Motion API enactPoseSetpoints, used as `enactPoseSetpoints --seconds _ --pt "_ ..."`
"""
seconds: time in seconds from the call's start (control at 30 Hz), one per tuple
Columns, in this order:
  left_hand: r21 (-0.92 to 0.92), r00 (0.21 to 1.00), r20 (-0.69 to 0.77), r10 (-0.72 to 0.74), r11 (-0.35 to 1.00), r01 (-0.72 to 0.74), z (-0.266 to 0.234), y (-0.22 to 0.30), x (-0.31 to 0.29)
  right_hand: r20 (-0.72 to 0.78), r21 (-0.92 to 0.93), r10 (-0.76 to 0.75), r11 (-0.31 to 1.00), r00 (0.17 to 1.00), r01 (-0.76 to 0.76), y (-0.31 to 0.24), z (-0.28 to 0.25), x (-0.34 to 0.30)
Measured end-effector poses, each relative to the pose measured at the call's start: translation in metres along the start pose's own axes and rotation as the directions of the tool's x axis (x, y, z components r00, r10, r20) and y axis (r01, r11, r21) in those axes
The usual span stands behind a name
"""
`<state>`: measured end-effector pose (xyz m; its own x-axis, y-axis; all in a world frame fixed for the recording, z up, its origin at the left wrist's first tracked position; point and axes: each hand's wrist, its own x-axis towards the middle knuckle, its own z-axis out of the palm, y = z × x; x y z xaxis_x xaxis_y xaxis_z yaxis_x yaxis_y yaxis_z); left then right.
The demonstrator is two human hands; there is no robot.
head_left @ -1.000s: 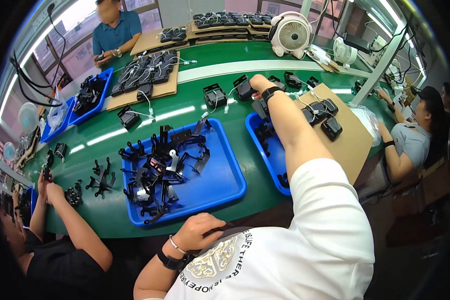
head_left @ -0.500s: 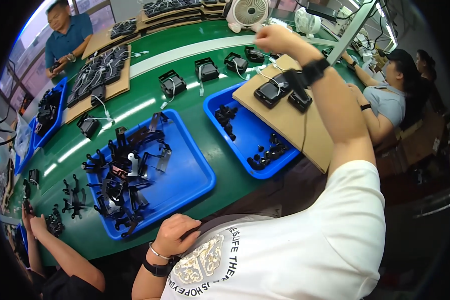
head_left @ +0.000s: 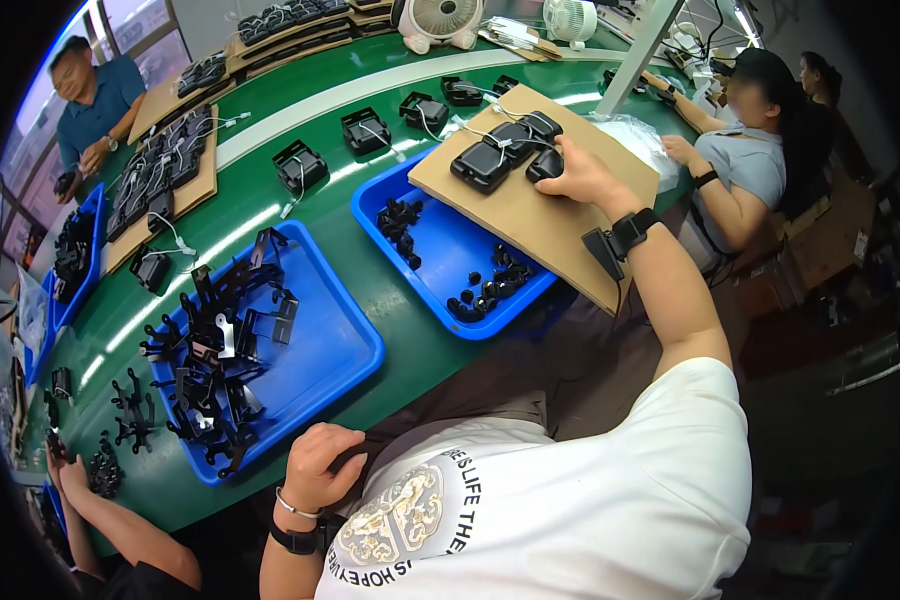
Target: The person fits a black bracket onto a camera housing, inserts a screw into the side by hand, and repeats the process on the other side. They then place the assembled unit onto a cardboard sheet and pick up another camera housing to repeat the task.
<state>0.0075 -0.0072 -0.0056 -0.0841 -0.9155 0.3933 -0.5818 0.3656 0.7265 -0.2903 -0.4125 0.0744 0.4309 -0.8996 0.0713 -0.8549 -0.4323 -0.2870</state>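
The cardboard sheet point(head_left: 530, 215) is laid at a slant across the right end of the smaller blue tray point(head_left: 440, 250), which is set on the green table point(head_left: 390, 310) and is seen to hold small black parts in two loose groups. Three black moulded units point(head_left: 505, 150) are grouped on the far end of the sheet, with thin white cords running from them. The nearest of these units is covered by the right hand point(head_left: 575, 175), whose fingers are curled down over it; whether it is actually gripped cannot be told. A dark wristband is worn on that arm.

A larger blue tray point(head_left: 320, 345), heaped with black brackets, is placed to the left, well apart from the sheet. The left hand point(head_left: 320, 465) is held at the near edge of the table, just below this tray, loosely closed with nothing seen in it, far from the sheet and the units.
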Motion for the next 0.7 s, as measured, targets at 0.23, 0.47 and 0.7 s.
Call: enactPoseSetpoints --seconds 0.23,0.47,0.7 --pt "-0.057 0.997 -0.026 -0.069 0.996 0.068 -0.003 0.005 -0.003 -0.256 0.153 -0.21 0.955 0.944 0.254 -0.057 -0.019 -0.069" --pt "-0.626 0.965 -0.036 -0.258 0.759 0.18 0.001 0.023 0.011 -0.331 0.233 -0.655 0.64 0.679 0.732 -0.197 0.031 -0.149" --pt "-0.841 0.829 -0.249 -0.501 0.536 0.071 0.006 0.029 0.006 -0.362 0.289 -0.771 0.441 0.524 0.85 -0.272 0.091 -0.176"
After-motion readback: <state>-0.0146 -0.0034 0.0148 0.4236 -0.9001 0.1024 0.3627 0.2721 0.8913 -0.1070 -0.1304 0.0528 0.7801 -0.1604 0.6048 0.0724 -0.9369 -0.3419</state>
